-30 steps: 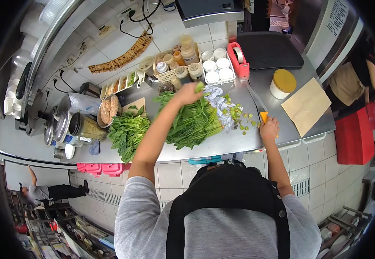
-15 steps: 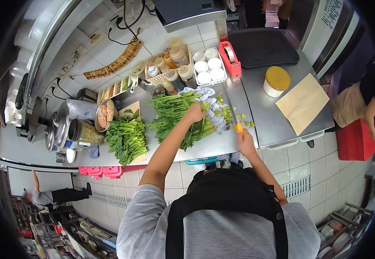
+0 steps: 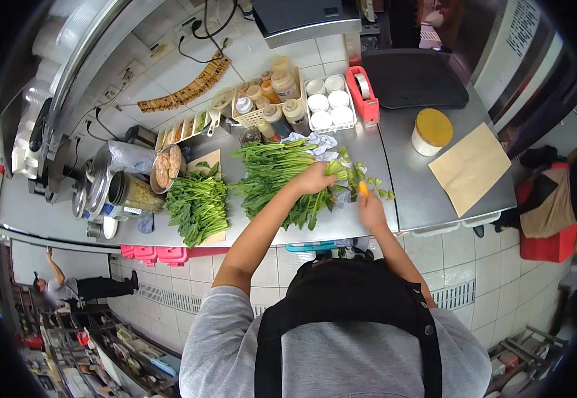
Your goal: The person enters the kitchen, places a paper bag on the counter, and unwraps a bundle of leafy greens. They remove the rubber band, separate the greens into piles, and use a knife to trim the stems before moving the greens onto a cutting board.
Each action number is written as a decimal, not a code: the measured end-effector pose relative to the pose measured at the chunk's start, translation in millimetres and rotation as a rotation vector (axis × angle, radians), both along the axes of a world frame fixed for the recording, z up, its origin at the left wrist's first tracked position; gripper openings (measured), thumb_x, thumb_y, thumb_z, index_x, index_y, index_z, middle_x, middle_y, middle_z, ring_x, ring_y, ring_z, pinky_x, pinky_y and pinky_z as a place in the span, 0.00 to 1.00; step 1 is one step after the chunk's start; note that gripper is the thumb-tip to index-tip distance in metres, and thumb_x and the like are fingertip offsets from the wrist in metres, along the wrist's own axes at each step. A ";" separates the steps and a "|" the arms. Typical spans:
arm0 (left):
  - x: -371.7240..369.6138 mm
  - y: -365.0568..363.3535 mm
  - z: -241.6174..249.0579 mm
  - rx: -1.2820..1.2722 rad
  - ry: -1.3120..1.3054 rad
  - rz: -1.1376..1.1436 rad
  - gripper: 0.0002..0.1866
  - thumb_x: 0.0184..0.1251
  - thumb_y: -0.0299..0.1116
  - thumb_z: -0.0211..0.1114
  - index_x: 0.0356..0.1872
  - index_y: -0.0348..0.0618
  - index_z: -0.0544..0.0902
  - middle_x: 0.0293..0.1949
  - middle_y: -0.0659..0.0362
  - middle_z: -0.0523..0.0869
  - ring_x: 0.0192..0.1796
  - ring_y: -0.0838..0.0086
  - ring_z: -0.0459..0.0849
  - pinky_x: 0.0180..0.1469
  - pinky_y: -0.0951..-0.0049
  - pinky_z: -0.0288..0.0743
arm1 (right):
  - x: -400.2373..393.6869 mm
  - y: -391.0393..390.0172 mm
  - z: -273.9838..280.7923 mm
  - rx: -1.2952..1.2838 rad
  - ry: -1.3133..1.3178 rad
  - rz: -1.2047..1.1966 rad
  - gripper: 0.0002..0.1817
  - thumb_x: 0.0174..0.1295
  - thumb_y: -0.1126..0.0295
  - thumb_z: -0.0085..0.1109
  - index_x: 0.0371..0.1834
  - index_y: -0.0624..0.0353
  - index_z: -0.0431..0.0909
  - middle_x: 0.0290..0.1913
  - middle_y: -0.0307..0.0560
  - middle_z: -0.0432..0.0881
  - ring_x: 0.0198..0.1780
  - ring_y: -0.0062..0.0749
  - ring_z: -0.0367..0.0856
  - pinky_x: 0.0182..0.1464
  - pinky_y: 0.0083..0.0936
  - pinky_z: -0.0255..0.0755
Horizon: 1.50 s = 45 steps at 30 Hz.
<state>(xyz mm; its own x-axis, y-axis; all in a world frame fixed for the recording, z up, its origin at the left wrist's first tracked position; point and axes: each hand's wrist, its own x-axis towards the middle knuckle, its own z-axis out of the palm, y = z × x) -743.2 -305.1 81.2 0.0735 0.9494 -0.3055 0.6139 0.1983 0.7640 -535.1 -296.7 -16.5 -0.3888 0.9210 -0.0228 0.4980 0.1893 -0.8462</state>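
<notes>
Leafy greens with long stems (image 3: 268, 162) lie in a big heap on the steel counter. My left hand (image 3: 315, 178) is closed around a bunch of stems (image 3: 335, 170) at the heap's right side. In my right hand (image 3: 372, 212) is a knife (image 3: 363, 189) with an orange handle; its blade is hard to make out against the stems. Small cut stem ends (image 3: 384, 193) lie just beyond the knife. A crumpled pale cloth (image 3: 321, 141) shows partly under the greens. Left of the heap, a second pile of greens (image 3: 197, 205) rests on brown paper.
Behind the greens stand a basket of sauce bottles (image 3: 255, 118), a white basket of lidded tubs (image 3: 330, 103) and a red tape dispenser (image 3: 363, 93). A yellow-lidded tub (image 3: 432, 131) and brown paper (image 3: 471, 169) lie right. Other people are at both sides.
My left hand has moved right and slightly down with a bunch of stems, close to the knife. My right hand has dropped slightly. The person at right has bent lower.
</notes>
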 end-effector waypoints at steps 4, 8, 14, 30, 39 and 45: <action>-33.0 -27.5 45.1 0.143 -0.141 0.245 0.16 0.62 0.43 0.60 0.39 0.39 0.80 0.30 0.62 0.82 0.31 0.76 0.77 0.39 0.73 0.72 | 21.5 35.4 -2.1 0.109 -0.233 -0.228 0.19 0.65 0.60 0.44 0.46 0.67 0.69 0.47 0.67 0.72 0.46 0.59 0.74 0.47 0.44 0.69; -89.0 -107.7 116.2 0.335 -0.065 0.559 0.18 0.61 0.42 0.63 0.44 0.38 0.79 0.35 0.62 0.83 0.36 0.78 0.77 0.44 0.76 0.71 | 45.5 57.6 -6.6 0.177 -0.516 -0.283 0.22 0.62 0.61 0.48 0.53 0.65 0.67 0.52 0.61 0.71 0.56 0.54 0.67 0.56 0.41 0.65; -179.7 -240.5 170.9 0.314 0.232 0.815 0.14 0.63 0.38 0.61 0.40 0.37 0.79 0.29 0.66 0.79 0.31 0.83 0.72 0.36 0.78 0.68 | 54.3 56.3 -10.2 0.364 -0.751 -0.218 0.22 0.58 0.60 0.55 0.53 0.59 0.69 0.49 0.55 0.72 0.53 0.50 0.69 0.52 0.40 0.68; -307.4 -276.3 -25.8 0.199 1.184 -0.084 0.11 0.42 0.31 0.63 0.32 0.43 0.80 0.40 0.56 0.76 0.48 0.63 0.70 0.48 0.64 0.66 | -226.5 -129.6 93.5 0.681 0.158 0.231 0.19 0.53 0.70 0.58 0.50 0.59 0.72 0.49 0.55 0.70 0.54 0.49 0.65 0.57 0.42 0.58; -321.8 -290.6 -21.6 0.524 0.928 -0.031 0.36 0.40 0.48 0.71 0.53 0.48 0.69 0.51 0.57 0.67 0.54 0.63 0.66 0.55 0.62 0.60 | -481.9 -87.8 -4.9 0.272 -0.111 0.479 0.08 0.54 0.74 0.55 0.37 0.63 0.77 0.34 0.53 0.80 0.35 0.44 0.79 0.41 0.30 0.72; -331.6 -313.4 -11.7 0.435 0.957 0.018 0.46 0.41 0.58 0.67 0.63 0.49 0.62 0.60 0.56 0.64 0.64 0.61 0.59 0.64 0.48 0.47 | -518.0 -56.8 -39.2 0.065 -0.307 0.574 0.09 0.50 0.76 0.58 0.36 0.62 0.78 0.28 0.45 0.81 0.31 0.32 0.79 0.38 0.27 0.72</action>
